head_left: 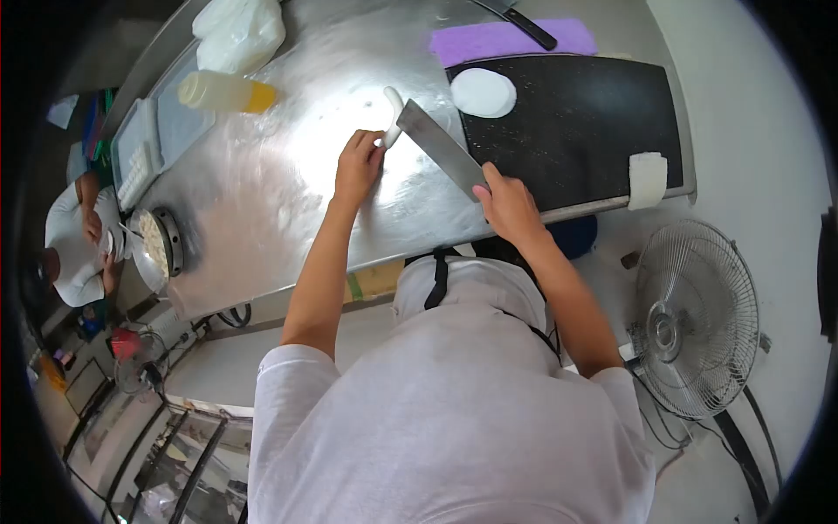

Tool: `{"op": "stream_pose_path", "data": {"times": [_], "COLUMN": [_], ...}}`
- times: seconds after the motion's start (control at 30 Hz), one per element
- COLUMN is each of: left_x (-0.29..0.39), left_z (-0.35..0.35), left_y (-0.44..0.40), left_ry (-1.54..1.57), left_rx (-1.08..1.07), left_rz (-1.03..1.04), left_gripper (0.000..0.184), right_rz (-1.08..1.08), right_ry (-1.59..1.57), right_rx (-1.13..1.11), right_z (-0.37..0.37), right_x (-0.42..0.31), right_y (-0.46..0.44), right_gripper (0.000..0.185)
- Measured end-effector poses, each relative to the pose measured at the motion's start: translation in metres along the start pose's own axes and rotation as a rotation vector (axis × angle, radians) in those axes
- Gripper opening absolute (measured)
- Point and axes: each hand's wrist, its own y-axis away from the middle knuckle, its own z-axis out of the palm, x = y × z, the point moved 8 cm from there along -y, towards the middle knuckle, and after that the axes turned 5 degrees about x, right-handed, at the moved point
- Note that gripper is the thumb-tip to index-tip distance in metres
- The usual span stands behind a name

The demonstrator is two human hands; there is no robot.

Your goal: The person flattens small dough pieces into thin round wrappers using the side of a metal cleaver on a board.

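My right hand is wrapped round the handle of a cleaver, whose broad blade points up and left over the steel table. Beside the blade's tip lies a short white roll that looks like dough. At the roll's near end is my left hand, its fingers closed on that end. Right of the blade, a round white piece, perhaps dough too, rests on a black board.
A purple towel with a black-handled knife lies behind the board, a folded white cloth at its right edge. Left are an oil bottle, a plastic bag, trays and a pan near another person. A fan stands right.
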Motion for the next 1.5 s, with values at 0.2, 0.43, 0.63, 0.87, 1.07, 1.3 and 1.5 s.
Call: {"op": "stream_pose_path", "data": {"times": [0.2, 0.43, 0.63, 0.87, 1.07, 1.3, 1.5], "left_x": [0.002, -0.012, -0.003, 0.147, 0.244, 0.251, 0.285], "left_z": [-0.004, 0.001, -0.021, 0.097, 0.254, 0.271, 0.302], "left_y": [-0.011, -0.010, -0.002, -0.003, 0.026, -0.001, 0.006], "left_ry": [-0.053, 0.147, 0.270, 0.468, -0.391, -0.561, -0.269], "left_rx": [-0.012, 0.241, 0.304, -0.117, -0.907, -1.014, -0.596], "left_rz": [0.240, 0.156, 0.120, 0.283, 0.780, 0.531, 0.289], "left_gripper": [0.027, 0.023, 0.019, 0.024, 0.019, 0.044, 0.073], "right_rz": [0.117, 0.162, 0.119, 0.690, 0.820, 0.991, 0.701], "right_ry": [0.247, 0.175, -0.252, -0.693, -0.718, -0.837, -0.680], "right_rx": [-0.147, -0.117, 0.277, 0.715, 1.056, 1.157, 1.102], "right_z": [0.015, 0.080, 0.085, 0.057, 0.006, 0.013, -0.027], "right_x": [-0.021, -0.026, -0.035, 0.072, 0.124, 0.151, 0.203], "right_y": [-0.021, -0.026, 0.014, 0.175, 0.289, 0.323, 0.294], "right_gripper": [0.027, 0.042, 0.046, 0.035, 0.037, 0.035, 0.035]}}
